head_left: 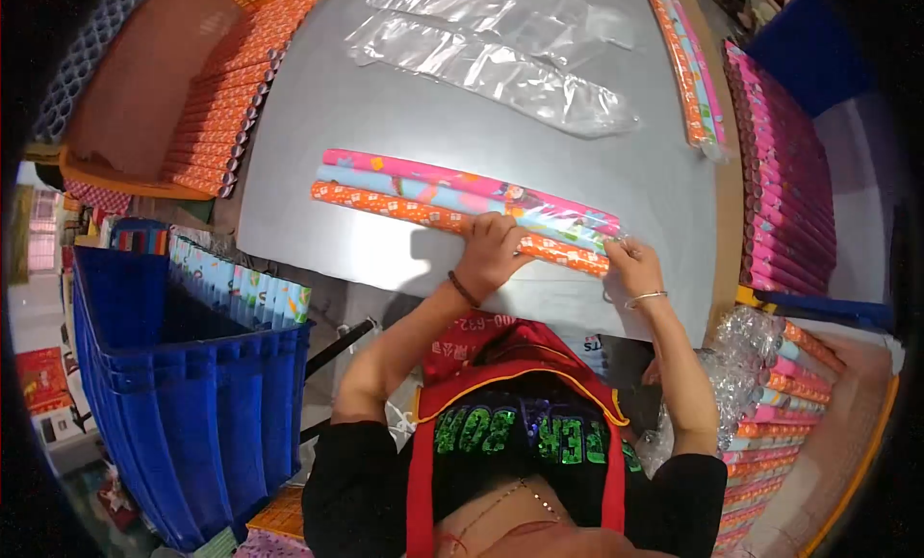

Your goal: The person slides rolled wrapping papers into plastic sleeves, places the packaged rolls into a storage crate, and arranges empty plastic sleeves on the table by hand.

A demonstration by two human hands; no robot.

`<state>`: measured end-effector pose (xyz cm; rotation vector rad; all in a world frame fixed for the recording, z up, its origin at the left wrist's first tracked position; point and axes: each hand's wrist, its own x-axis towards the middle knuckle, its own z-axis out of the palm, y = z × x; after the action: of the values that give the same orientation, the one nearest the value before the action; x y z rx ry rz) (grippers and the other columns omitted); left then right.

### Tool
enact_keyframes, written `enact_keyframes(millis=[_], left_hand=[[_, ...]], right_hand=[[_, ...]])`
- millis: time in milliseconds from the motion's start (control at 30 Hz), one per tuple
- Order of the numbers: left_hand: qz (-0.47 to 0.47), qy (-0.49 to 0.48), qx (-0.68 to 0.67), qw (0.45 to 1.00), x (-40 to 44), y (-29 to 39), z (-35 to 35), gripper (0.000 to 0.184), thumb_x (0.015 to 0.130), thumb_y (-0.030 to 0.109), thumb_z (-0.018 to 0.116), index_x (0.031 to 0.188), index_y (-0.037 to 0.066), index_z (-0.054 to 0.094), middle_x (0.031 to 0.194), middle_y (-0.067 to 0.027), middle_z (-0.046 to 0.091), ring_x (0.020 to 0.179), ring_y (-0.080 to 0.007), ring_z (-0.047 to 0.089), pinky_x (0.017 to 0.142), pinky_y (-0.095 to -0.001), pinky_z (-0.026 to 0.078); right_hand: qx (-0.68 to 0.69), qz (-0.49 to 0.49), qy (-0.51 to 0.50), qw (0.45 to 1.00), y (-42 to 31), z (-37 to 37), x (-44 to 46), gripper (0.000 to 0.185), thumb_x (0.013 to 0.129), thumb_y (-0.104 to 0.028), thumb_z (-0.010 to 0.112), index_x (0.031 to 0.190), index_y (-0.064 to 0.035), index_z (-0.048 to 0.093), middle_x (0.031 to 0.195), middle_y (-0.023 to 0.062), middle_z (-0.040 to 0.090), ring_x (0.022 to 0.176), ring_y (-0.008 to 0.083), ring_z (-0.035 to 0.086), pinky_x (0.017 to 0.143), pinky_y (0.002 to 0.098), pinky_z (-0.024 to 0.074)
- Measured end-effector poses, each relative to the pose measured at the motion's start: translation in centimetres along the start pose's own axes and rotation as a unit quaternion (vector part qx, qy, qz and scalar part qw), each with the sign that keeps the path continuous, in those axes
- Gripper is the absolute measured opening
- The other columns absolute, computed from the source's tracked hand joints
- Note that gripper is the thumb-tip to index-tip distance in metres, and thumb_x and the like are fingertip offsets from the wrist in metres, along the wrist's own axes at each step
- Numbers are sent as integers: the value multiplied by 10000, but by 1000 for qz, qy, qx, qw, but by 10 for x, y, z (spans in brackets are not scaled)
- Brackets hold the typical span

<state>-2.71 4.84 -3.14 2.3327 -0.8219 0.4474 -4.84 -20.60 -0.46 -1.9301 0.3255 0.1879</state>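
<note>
Three rolls of wrapping paper lie side by side on the grey table: a pink roll [423, 169], a light blue roll [371, 180] and an orange roll [375, 204] nearest my body. Glossy clear plastic [577, 233] covers their right part. My left hand [491, 253] rests over the orange roll near its middle, fingers curled onto it. At the right end of the rolls, my right hand [632, 267] pinches the plastic at its edge; the exact grip is partly hidden by the fingers.
Flat clear plastic bags [500, 72] lie at the table's far side. A bagged set of rolls [688, 67] sits at the right edge. Pink rolls [780, 173] are stacked beyond it. Left are an orange crate [144, 87] of rolls and a blue bin [192, 394]. Bagged rolls [770, 433] fill a box lower right.
</note>
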Motion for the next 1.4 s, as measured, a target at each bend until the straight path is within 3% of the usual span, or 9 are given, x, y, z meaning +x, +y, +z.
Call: enact_keyframes(millis=[533,667,867,1067,1167,1267,1333,1367,1400], left_hand=[[34,-34,110,993,6,7,-14,423,652,320,705,981,97,559,1001,-56,508,986,-229,462,863,-406,297],[72,-40,131,988,10,7,-24,452,640,373,693,1000,136,557,1006,-41,515,1004,-209,470,860,-421,296],[115,-133,131,976,50,-1,-34,909,559,525,723,1312,163,366,1250,-106,437,1156,-285,393,896,-465,311],[92,-247,86,961,60,-14,-23,1103,474,599,743,1366,136,289,1184,-118,455,1109,-267,425,902,-456,296],[95,-241,101,961,56,-14,-22,1089,490,588,741,1361,115,291,1189,-119,454,1102,-267,429,904,-456,287],[92,-256,92,958,58,-14,-25,1077,495,575,744,1356,107,295,1187,-120,455,1106,-266,425,910,-452,285],[109,-238,86,961,57,-13,-23,1059,498,562,744,1346,101,308,1182,-119,458,1104,-270,424,908,-444,294],[118,-229,84,963,56,-13,-24,1051,500,556,745,1342,98,314,1180,-118,460,1103,-273,424,906,-440,299],[112,-225,94,963,57,-14,-25,1051,500,556,745,1342,98,314,1180,-118,460,1103,-273,424,906,-440,299]], right_hand=[[-4,1,-39,999,10,-7,11,256,828,-275,631,710,-50,594,602,-46,474,560,37,379,481,220,295],[-50,19,-50,997,10,-28,5,308,843,-289,576,875,14,619,678,8,539,622,81,478,536,245,388],[30,5,-70,997,17,-52,-9,472,848,-177,562,1273,-19,427,778,-10,536,593,58,442,516,202,373],[7,-24,-35,999,67,-84,1,470,790,-95,580,1230,10,452,696,3,509,582,68,477,486,204,374],[-52,-42,57,996,69,-95,-1,508,722,-55,610,1206,7,470,762,51,549,642,132,523,538,260,414],[-294,-147,176,928,30,-81,-18,557,687,-145,636,1203,-15,471,1060,159,532,893,240,554,737,324,454],[-419,-367,81,827,5,-56,-26,713,606,-209,659,1249,-21,416,1266,235,420,1172,356,422,962,439,338],[-480,-308,-4,821,1,-47,-28,819,582,-256,660,1299,-23,341,1368,246,306,1313,381,225,1062,532,128],[-477,-319,-6,819,-1,-37,-25,819,582,-256,660,1299,-23,341,1368,246,306,1313,381,225,1062,532,128]])
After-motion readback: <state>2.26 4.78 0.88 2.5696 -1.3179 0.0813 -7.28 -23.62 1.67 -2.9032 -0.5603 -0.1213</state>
